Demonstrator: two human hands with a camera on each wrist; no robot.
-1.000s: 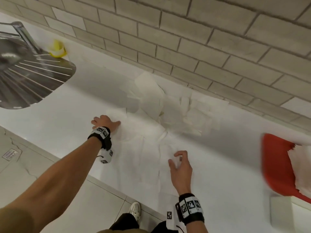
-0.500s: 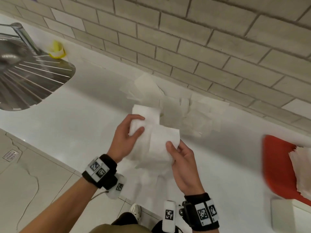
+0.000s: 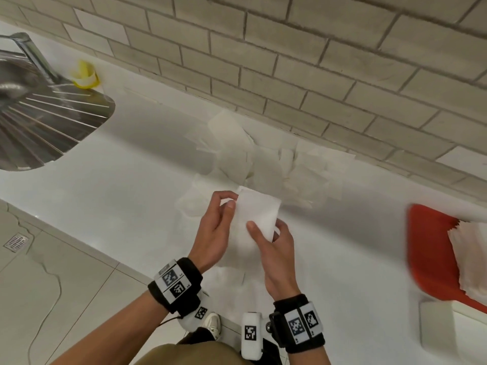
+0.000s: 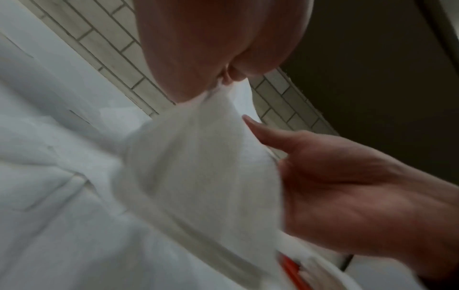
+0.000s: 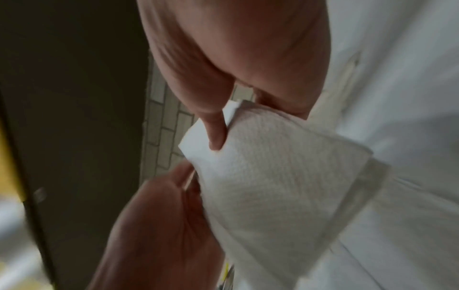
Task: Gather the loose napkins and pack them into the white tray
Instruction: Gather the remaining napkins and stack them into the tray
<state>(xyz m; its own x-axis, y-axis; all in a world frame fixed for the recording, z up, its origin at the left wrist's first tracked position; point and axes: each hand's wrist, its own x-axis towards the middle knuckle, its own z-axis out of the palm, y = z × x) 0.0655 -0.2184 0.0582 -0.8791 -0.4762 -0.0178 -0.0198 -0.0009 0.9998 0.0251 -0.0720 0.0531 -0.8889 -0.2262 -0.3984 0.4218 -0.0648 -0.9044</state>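
A small stack of white napkins (image 3: 257,213) is held up over the counter between both hands. My left hand (image 3: 226,204) pinches its left edge with thumb and curled fingers, and my right hand (image 3: 263,230) grips its lower right corner, thumb on top. The wrist views show the same napkins (image 4: 198,166) (image 5: 273,166) close up, with my right hand's thumb (image 5: 216,129) pressing on them. Several loose napkins (image 3: 263,159) lie scattered on the white counter by the brick wall. A white tray (image 3: 437,327) shows at the lower right edge, mostly cut off.
A red tray (image 3: 432,254) holding a pile of napkins (image 3: 471,259) sits on the right, just above the white tray. A steel sink (image 3: 39,127) with a tap and a yellow object (image 3: 84,75) is at the far left. Tiled floor lies below the counter's front edge.
A second ago both hands lay on the counter among the napkins. They have since lifted a bunch of napkins and drawn together, squaring it into a narrower stack.
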